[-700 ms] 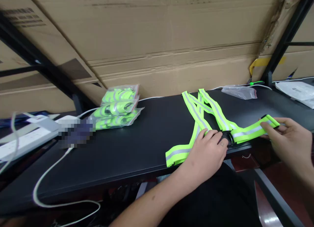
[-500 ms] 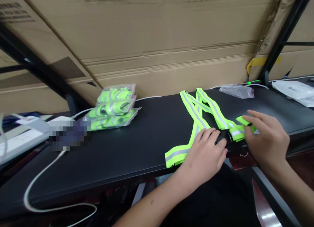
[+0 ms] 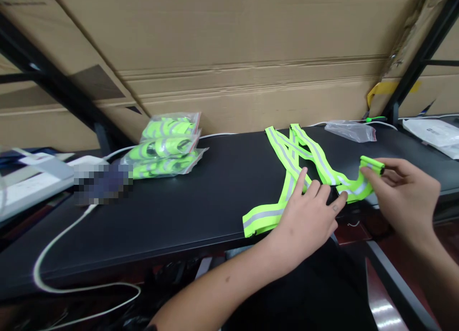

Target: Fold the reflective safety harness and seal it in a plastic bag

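A neon-yellow reflective strap harness (image 3: 287, 154) with grey stripes lies spread on the black table (image 3: 201, 207). My left hand (image 3: 310, 216) lies flat on its middle, fingers stretched out over the straps and covering the black buckle. My right hand (image 3: 401, 192) pinches the folded right end of the strap (image 3: 371, 166) and holds it lifted a little above the table. The strap's left end (image 3: 260, 219) rests near the table's front edge.
A stack of bagged neon harnesses (image 3: 165, 144) sits at the back left. An empty clear bag (image 3: 349, 130) and white packets (image 3: 433, 133) lie at the back right. A white cable (image 3: 71, 254) runs along the left. Cardboard boxes (image 3: 229, 58) stand behind.
My right hand has folded the strap's right end inward toward the buckle and raised it. My left hand's fingers have spread flatter over the straps.
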`<state>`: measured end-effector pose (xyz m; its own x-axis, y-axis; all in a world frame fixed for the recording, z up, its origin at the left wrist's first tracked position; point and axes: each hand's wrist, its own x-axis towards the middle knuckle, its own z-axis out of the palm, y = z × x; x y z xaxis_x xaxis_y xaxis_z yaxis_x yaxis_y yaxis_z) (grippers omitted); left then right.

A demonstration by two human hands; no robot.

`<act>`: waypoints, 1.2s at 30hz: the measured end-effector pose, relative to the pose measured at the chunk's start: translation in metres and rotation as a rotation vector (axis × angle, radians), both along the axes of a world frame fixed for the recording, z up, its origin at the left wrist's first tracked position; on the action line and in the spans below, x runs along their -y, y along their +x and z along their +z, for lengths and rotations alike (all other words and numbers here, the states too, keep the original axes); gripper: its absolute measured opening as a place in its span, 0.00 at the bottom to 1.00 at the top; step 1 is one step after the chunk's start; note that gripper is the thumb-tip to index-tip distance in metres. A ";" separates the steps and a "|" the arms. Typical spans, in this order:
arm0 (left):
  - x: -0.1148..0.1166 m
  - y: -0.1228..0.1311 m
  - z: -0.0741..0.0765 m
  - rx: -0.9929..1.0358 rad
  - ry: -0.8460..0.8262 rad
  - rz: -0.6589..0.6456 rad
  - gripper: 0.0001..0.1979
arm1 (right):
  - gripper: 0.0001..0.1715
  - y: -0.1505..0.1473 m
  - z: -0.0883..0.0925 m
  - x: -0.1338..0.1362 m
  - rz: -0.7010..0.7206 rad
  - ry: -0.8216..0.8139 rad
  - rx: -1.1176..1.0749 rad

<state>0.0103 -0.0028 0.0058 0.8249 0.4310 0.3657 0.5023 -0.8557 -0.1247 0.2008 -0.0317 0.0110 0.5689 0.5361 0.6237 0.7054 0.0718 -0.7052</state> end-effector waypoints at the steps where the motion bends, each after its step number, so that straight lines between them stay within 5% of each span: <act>1: -0.001 0.001 0.001 -0.006 0.003 -0.026 0.23 | 0.16 0.004 0.001 0.000 0.006 0.019 -0.104; 5: -0.006 0.006 0.006 -0.016 -0.075 -0.144 0.19 | 0.21 0.021 0.000 -0.003 0.026 0.085 -0.431; 11: -0.010 0.015 0.010 -0.075 -0.162 -0.155 0.22 | 0.05 0.040 -0.009 -0.009 0.021 0.027 -0.757; 19: -0.013 0.028 0.014 -0.151 -0.219 -0.102 0.24 | 0.02 0.047 -0.004 -0.004 -0.001 -0.099 -0.774; 25: -0.010 0.036 0.012 -0.126 -0.216 -0.054 0.25 | 0.25 0.036 -0.006 0.007 0.247 -0.049 -0.860; 29: -0.011 0.034 0.010 -0.106 -0.193 -0.066 0.25 | 0.20 0.027 -0.005 0.010 0.134 -0.250 -0.647; 36: -0.011 0.030 0.000 -0.059 -0.154 -0.092 0.28 | 0.10 0.050 -0.008 -0.004 0.063 -0.065 -0.873</act>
